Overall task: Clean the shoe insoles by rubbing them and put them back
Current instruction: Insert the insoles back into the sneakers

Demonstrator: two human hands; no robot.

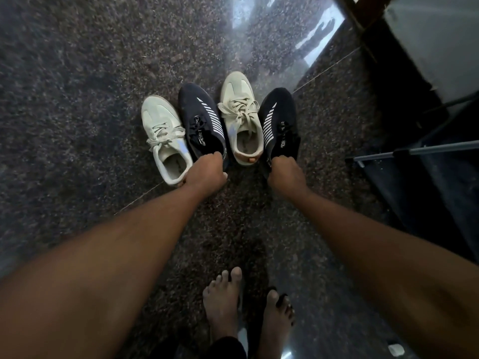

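The left navy shoe [202,123] reads "ORT 20", perhaps "SPORT"; the right navy shoe [280,120] similar, blurred.

Left hand [207,174]: bare; showed its back and rounded knuckles, just left of frame centre.
Right hand [285,177]: bare; likewise showed its back, just right of centre.
Left forearm [124,242]: bare through all its visible length; looked broad and blurred toward the lower-left corner.
Right forearm [375,244]: bare as well; widened and softened toward the lower-right edge.
Left foot [223,304]: bare; showed five toes at bottom centre.
Right foot [272,325]: bare; carried dark nails on the smaller toes, too dim to tell whether painted.
Leg garment [228,345]: dark cloth; ended at the left ankle by the bottom edge; too dark to read fabric or cut.
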